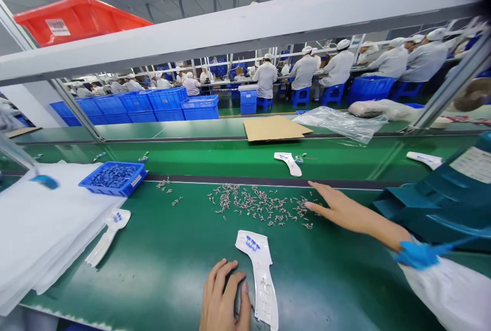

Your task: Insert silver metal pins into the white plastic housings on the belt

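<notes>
My left hand (224, 298) rests on the green table near its front edge, fingers curled loosely and apart, holding nothing, touching the left side of a white pistol-shaped plastic shell (260, 280). My right hand (339, 209) stretches out flat, fingers extended, with the fingertips at the right edge of a scatter of small grey metal parts (257, 204). A blue cuff sits at my right wrist.
A blue tray of small parts (114, 177) stands at the left on a stack of white sheets (34, 223), with another white shell (109, 234) beside it. More shells (289, 162) lie on the conveyor. Teal bins (441, 203) stand at right. Workers sit beyond.
</notes>
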Action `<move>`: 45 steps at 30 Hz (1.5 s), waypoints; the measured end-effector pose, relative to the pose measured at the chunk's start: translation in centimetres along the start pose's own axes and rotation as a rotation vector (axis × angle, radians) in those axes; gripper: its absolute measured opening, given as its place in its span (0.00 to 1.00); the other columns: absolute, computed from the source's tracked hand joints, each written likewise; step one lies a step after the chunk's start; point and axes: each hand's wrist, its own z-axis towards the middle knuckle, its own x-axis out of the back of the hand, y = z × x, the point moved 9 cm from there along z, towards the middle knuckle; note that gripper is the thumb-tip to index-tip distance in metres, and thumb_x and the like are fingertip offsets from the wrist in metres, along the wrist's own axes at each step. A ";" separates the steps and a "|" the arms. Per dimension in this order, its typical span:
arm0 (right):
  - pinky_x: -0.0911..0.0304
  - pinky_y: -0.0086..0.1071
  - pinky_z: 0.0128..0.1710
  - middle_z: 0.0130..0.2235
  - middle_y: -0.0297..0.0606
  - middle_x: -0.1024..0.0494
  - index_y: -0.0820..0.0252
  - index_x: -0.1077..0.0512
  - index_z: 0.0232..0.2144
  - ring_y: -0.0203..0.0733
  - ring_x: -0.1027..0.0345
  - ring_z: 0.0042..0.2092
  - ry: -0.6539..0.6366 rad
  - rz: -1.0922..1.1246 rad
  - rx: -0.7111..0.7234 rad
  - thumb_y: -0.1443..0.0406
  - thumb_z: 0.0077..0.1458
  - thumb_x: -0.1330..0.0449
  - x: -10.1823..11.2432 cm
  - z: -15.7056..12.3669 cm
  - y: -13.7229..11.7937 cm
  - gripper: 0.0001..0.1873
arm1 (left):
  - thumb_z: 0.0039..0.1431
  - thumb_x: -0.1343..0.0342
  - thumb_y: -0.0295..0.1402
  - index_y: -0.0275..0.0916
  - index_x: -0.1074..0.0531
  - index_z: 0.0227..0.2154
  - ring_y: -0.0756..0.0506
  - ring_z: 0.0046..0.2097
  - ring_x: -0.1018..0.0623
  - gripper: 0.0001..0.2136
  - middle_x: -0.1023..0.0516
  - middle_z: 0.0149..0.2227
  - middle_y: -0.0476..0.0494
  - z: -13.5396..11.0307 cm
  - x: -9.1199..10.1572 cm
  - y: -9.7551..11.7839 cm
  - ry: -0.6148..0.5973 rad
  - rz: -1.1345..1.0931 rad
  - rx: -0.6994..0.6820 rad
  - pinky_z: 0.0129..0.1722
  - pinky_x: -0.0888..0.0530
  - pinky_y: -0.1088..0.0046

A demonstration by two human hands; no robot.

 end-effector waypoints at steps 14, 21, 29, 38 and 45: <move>0.74 0.60 0.68 0.73 0.32 0.62 0.46 0.60 0.71 0.54 0.73 0.72 0.001 -0.039 0.171 0.43 0.67 0.61 -3.5 -3.7 -8.9 0.37 | 0.66 0.52 0.33 0.44 0.23 0.40 0.38 0.55 0.25 0.12 0.21 0.48 0.40 0.2 -0.5 -0.2 -0.085 0.050 0.020 0.50 0.26 0.58; 0.66 0.62 0.68 0.73 0.33 0.61 0.48 0.63 0.71 0.57 0.70 0.72 0.061 -0.172 0.011 0.41 0.65 0.65 -2.6 -5.5 -3.5 0.39 | 0.66 0.52 0.34 0.44 0.23 0.41 0.38 0.56 0.26 0.12 0.21 0.49 0.40 0.1 -0.6 0.0 -0.099 0.042 0.033 0.50 0.26 0.57; 0.65 0.59 0.69 0.73 0.31 0.60 0.49 0.69 0.71 0.52 0.70 0.72 0.049 -0.141 -0.066 0.42 0.66 0.66 -1.6 -6.6 -0.3 0.39 | 0.63 0.47 0.33 0.45 0.23 0.43 0.40 0.52 0.22 0.10 0.20 0.48 0.43 0.6 -0.1 0.4 -0.112 0.126 -0.159 0.44 0.23 0.63; 0.59 0.55 0.69 0.73 0.41 0.62 0.56 0.63 0.72 0.52 0.65 0.72 0.134 -0.182 -0.152 0.45 0.67 0.62 -2.1 -11.8 2.0 0.39 | 0.61 0.44 0.35 0.45 0.24 0.42 0.41 0.49 0.21 0.09 0.19 0.46 0.44 0.2 -0.8 -0.2 -0.046 0.173 -0.287 0.42 0.22 0.66; 0.40 0.49 0.63 0.62 0.53 0.32 0.70 0.34 0.60 0.55 0.38 0.63 0.291 -0.185 -0.167 0.60 0.68 0.62 -0.2 -13.9 4.1 0.29 | 0.60 0.44 0.37 0.46 0.24 0.44 0.40 0.49 0.21 0.10 0.19 0.46 0.45 0.0 -1.5 -1.0 -0.063 0.196 -0.317 0.40 0.23 0.65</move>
